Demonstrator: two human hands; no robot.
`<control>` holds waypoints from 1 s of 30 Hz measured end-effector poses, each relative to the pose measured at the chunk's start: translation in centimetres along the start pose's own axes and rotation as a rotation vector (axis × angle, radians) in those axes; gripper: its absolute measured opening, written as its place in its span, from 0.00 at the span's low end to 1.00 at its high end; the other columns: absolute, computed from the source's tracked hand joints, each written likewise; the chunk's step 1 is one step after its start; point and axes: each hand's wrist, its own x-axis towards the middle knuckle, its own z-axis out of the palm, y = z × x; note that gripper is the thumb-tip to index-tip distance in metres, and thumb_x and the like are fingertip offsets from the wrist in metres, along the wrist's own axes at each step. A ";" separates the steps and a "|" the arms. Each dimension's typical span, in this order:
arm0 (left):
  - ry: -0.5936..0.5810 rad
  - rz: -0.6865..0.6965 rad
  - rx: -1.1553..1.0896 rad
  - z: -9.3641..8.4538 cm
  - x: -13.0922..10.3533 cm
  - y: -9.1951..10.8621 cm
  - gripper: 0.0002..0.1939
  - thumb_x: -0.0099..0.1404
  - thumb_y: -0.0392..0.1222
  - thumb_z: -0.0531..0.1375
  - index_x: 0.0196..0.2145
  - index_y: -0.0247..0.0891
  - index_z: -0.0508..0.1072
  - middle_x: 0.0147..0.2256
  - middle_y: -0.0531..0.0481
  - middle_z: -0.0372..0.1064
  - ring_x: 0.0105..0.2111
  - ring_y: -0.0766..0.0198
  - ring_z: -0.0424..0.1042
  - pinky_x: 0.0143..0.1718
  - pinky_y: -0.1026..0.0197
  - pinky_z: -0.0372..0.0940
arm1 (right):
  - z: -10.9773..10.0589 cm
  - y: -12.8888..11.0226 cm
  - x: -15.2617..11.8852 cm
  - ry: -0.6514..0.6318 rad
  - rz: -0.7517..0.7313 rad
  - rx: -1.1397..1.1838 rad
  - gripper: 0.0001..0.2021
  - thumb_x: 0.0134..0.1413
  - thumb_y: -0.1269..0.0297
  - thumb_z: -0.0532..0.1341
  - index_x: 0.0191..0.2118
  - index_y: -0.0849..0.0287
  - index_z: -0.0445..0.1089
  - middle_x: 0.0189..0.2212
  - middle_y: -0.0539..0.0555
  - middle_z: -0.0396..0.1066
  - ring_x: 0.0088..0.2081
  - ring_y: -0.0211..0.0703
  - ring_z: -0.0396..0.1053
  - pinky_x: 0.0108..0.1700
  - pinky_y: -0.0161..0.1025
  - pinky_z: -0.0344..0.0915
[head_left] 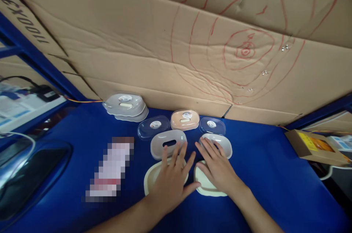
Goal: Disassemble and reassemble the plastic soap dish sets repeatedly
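My left hand [172,179] is spread, palm down, over a cream oval tray [150,178]. Its fingertips reach the near edge of a translucent white oval piece with a dark slot [157,144]. Beside it, my right hand [218,167] lies with stretched fingers above a second cream tray [202,183]. Those fingertips reach a similar white slotted piece [226,145]. Nothing shows in either hand, and whether the palms touch the trays is hidden. Behind them lie a clear oval lid [147,130], a peach box with a clear cover [178,120] and another clear lid [220,126].
Stacked translucent lids [112,105] stand at the back left of the blue table [258,152]. A blurred-out flat item [112,167] lies left of the trays, near a dark pad [35,178]. Cardboard [132,49] walls the back. A small carton [316,148] sits at the right edge.
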 end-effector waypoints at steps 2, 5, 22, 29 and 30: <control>0.003 -0.012 0.037 0.0 -0.6 -1.0 0.34 0.72 0.60 0.59 0.69 0.43 0.66 0.72 0.31 0.56 0.71 0.35 0.56 0.70 0.28 0.36 | 0.4 0.9 0.1 -0.004 -0.012 -0.033 0.28 0.76 0.56 0.55 0.75 0.55 0.54 0.75 0.62 0.52 0.74 0.57 0.54 0.73 0.63 0.53; -0.007 0.025 0.044 -0.5 -1.4 -2.4 0.30 0.73 0.58 0.59 0.67 0.43 0.68 0.71 0.35 0.60 0.70 0.38 0.60 0.71 0.31 0.36 | 0.2 2.7 0.0 0.025 0.020 -0.059 0.24 0.76 0.58 0.55 0.72 0.54 0.59 0.74 0.61 0.55 0.74 0.56 0.55 0.72 0.64 0.53; -0.110 -0.284 -0.024 -0.6 12.0 -6.9 0.32 0.66 0.43 0.67 0.65 0.36 0.66 0.62 0.29 0.66 0.62 0.35 0.66 0.65 0.32 0.53 | -1.2 1.0 -0.7 -0.029 -0.022 0.104 0.19 0.67 0.66 0.65 0.62 0.56 0.72 0.61 0.61 0.73 0.63 0.58 0.70 0.68 0.62 0.64; -0.112 -0.235 -0.191 -1.6 11.7 -5.0 0.29 0.65 0.40 0.68 0.61 0.37 0.68 0.61 0.29 0.64 0.64 0.33 0.63 0.63 0.30 0.55 | -1.9 1.1 -0.5 0.085 0.061 0.108 0.19 0.71 0.69 0.57 0.64 0.57 0.69 0.63 0.64 0.71 0.63 0.58 0.70 0.64 0.60 0.68; -0.100 -0.222 -0.229 -1.8 11.4 -4.7 0.28 0.65 0.41 0.67 0.61 0.38 0.68 0.61 0.31 0.64 0.64 0.33 0.63 0.63 0.30 0.55 | -2.0 1.0 -0.4 0.139 0.077 0.115 0.21 0.72 0.67 0.57 0.67 0.56 0.65 0.66 0.64 0.66 0.66 0.58 0.66 0.66 0.60 0.67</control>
